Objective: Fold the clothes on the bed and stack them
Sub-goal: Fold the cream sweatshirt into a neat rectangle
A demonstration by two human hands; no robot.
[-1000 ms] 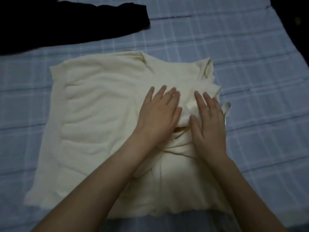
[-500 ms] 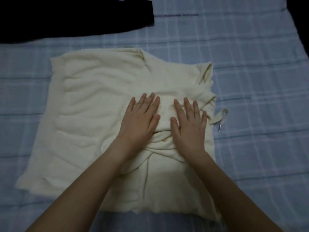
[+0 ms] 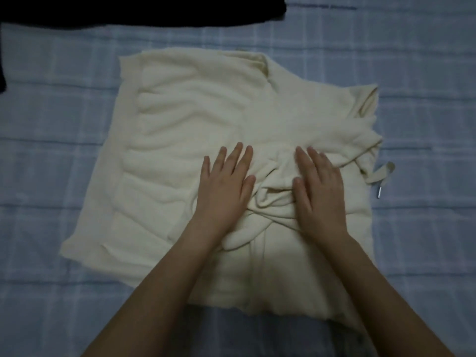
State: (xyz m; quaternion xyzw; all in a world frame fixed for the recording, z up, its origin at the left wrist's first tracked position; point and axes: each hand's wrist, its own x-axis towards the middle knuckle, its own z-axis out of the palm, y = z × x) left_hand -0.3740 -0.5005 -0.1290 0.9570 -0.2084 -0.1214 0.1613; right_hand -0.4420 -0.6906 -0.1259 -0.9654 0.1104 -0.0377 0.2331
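Cream knitted sweater (image 3: 195,130) spread on blue checked bedsheet (image 3: 425,104), left hand (image 3: 222,191) and right hand (image 3: 320,191) pressing flat-fingered on bunched folds, grasping nothing, black garment (image 3: 141,9) cut off at top edge, drawstring tip (image 3: 380,179) indistinct

Hands (image 3: 270,191) side by side atop garment (image 3: 195,119) on bed (image 3: 425,240); another garment (image 3: 141,9) behind.

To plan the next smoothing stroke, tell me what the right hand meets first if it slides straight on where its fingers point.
The right hand would likely meet only more of the cream garment, then probably its neckline fold near the far edge.
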